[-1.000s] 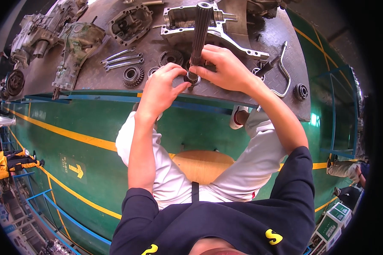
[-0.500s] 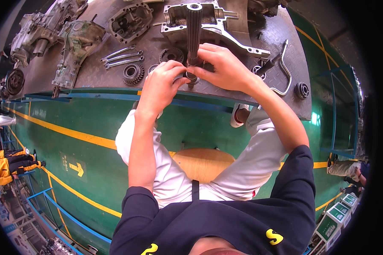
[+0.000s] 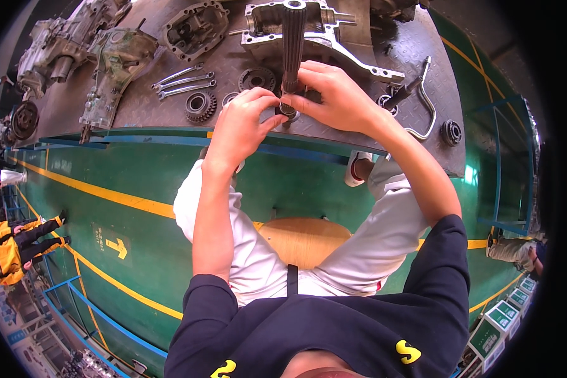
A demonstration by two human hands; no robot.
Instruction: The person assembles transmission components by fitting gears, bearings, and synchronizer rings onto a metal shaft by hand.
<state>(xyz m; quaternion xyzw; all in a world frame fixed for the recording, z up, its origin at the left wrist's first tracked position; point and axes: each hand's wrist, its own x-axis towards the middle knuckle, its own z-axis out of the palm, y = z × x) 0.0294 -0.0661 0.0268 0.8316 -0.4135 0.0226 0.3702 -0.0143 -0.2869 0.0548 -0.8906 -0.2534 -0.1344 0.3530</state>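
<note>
Upper centre, we find the left hand [image 3: 236, 129], grip curled at the foot of a splined shaft [image 3: 293, 50]; whether it pinches, we cannot tell. Near the desk [image 3: 142, 116] edge, the shaft stands straighter than before, we judge better steadied. The right hand [image 3: 339, 97] pinches it.

The ribbed shaft [image 3: 293, 53] is dark grey, the tread-patterned tabletop [image 3: 146, 116] grey-brown, the yellow-striped floor [image 3: 296, 183] green.

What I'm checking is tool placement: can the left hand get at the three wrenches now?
Likely yes: the left hand is nearby, and the toothed gear partly between it and the wrenches lies low. It would probably need to leave its spot by the splined shaft first.
</note>
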